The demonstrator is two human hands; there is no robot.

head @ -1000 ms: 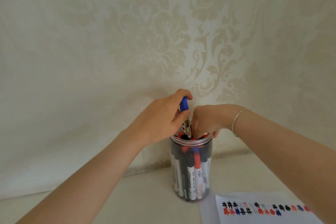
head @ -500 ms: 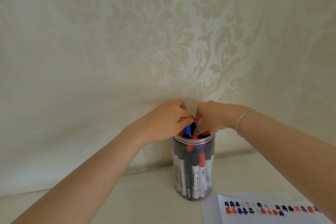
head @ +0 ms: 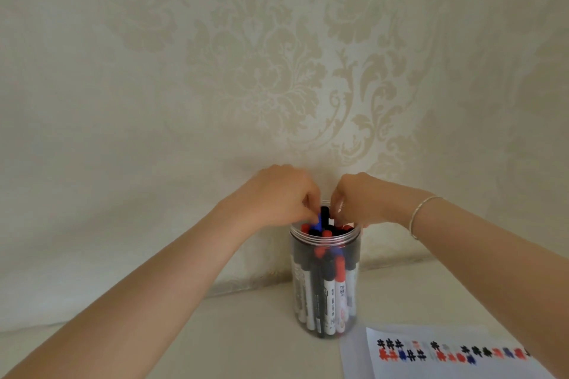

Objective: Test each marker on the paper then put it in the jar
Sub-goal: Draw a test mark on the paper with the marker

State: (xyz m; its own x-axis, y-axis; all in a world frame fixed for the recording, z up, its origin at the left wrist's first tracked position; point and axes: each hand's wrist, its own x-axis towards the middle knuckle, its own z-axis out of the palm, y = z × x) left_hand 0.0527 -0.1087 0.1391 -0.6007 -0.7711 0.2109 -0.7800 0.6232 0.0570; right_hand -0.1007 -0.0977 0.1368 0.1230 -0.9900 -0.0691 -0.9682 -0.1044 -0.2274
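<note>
A clear plastic jar packed with several red, blue and black markers stands on the cream surface near the wall. My left hand hovers over the jar's mouth, its fingertips pinching the cap of a blue marker sunk almost level with the others. A black marker cap sticks up between my two hands. My right hand is curled over the right side of the mouth, fingertips down among the marker tops; whether it holds one is hidden. The test paper with coloured scribbles lies at the lower right.
A wall with damask wallpaper rises directly behind the jar. A thin bracelet circles my right wrist. Both forearms cross the cream surface from the lower corners.
The blue marker, held high above the jar a second ago, has gone down into it with my left hand following. My right hand stayed at the jar's mouth.
</note>
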